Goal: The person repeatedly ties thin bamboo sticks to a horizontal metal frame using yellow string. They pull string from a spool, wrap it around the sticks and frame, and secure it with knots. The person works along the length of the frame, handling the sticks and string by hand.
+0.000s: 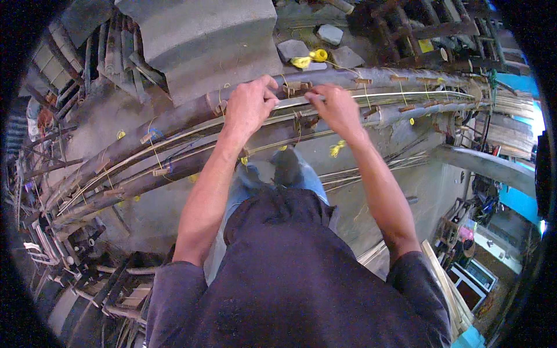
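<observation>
Two long dark poles run side by side across the view, a far pole [191, 116] and a near pole [206, 152]. Small wooden pegs [295, 88] and thin yellow cords [366, 95] sit along them. Between the poles lies a bundle of long thin strips, with a pale strip [292, 102] on top. My left hand [250, 105] is over the far pole and strips, its fingers curled in toward the thumb. Right of it, my right hand [337, 109] has thumb and fingertips pinched together above the strip. What either hand pinches is too small to make out.
Beyond the far pole lie a yellow roll of cord [318, 55] and grey stone blocks [329, 35]. A broad concrete step [203, 35] rises at far left. Wooden racks [435, 29] stand far right; loose strips [342, 180] lie on the floor behind my right forearm.
</observation>
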`<state>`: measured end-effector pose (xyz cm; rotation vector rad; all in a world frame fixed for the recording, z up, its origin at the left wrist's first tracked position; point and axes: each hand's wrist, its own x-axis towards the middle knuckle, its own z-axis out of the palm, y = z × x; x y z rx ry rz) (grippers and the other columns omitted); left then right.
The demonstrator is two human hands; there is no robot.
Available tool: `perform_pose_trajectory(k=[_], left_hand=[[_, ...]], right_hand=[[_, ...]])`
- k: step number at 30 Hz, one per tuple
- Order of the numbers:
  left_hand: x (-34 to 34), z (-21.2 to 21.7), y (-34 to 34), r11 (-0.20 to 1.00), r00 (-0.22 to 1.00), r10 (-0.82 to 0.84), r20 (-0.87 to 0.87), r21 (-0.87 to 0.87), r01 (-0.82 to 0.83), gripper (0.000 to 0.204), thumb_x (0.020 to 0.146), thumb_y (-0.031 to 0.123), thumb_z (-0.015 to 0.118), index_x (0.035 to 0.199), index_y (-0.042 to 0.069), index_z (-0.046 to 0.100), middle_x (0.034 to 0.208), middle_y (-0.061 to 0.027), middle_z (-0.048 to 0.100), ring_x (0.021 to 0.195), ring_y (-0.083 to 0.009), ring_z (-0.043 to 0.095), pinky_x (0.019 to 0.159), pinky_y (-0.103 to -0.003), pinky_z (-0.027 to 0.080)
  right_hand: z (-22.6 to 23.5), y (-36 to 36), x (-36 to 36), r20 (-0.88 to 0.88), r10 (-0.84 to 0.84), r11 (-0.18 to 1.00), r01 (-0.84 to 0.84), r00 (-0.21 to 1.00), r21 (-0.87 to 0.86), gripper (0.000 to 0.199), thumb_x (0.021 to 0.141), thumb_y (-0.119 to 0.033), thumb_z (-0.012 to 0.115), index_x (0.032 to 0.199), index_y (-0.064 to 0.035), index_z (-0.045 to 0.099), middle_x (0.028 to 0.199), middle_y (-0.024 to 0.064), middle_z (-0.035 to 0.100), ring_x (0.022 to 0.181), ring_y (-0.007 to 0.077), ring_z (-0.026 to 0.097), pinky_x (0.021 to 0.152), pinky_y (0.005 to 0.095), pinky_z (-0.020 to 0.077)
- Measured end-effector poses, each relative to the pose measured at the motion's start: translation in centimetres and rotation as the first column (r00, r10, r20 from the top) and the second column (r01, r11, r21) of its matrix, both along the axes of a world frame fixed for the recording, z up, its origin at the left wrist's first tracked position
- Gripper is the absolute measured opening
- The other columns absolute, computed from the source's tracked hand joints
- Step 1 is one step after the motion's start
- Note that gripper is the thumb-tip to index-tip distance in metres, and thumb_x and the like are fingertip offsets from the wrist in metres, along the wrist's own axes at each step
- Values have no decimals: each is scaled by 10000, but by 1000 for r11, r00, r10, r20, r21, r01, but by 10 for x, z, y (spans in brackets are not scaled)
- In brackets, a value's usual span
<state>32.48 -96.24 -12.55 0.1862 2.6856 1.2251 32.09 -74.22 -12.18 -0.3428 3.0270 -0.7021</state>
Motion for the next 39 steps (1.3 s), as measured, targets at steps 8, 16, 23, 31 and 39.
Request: perform_pose_trajectory(k=[8, 16, 23, 31, 39], left_hand=[[17, 47, -141, 807, 696, 456, -555, -72, -586, 322, 921, 319, 587, 1160, 107, 634, 976, -54, 710, 935, -233, 664, 855, -358, 501], [28, 52, -18, 988, 970, 138, -201, 96, -121, 230, 883, 205, 622, 1080, 98, 671, 1147, -109, 657, 1111, -279, 605, 961, -360, 448], [37, 41, -28, 947, 935, 295, -200, 191, -258, 160, 882, 142, 620, 1004, 64, 689, 1045, -86, 688, 976, -236, 638, 861, -325, 480], [42, 47, -36, 911, 924, 357, -139, 269, -312, 143, 882, 138, 629, 978, 50, 687, 997, -92, 693, 936, -215, 646, 832, -312, 488], [48, 50, -29, 929, 947, 265, -179, 310, -201, 132, 882, 121, 622, 965, 37, 682, 1014, -98, 696, 961, -225, 657, 860, -320, 492]], right_hand=[[26, 0, 143, 477, 33, 768, 283, 878, -575, 145, 894, -158, 639, 892, -15, 667, 885, 133, 680, 819, 185, 654, 747, 321, 510], [-20, -8, 99, 169, -81, 971, 117, 982, -211, 159, 863, -178, 656, 894, -24, 681, 851, 128, 657, 773, 221, 641, 664, 345, 503], [17, -13, 13, 420, -113, 966, 199, 900, -166, 211, 863, -267, 691, 887, -58, 695, 837, 106, 668, 793, 193, 643, 700, 321, 503], [-39, -10, 144, 943, -44, 117, 939, 331, -324, 194, 872, -197, 693, 942, -17, 676, 755, -14, 606, 694, 91, 552, 637, 291, 474], [21, -40, 48, -282, -148, 984, 171, 948, 55, 211, 856, -233, 674, 869, -25, 701, 724, 105, 581, 674, 274, 583, 597, 387, 463]])
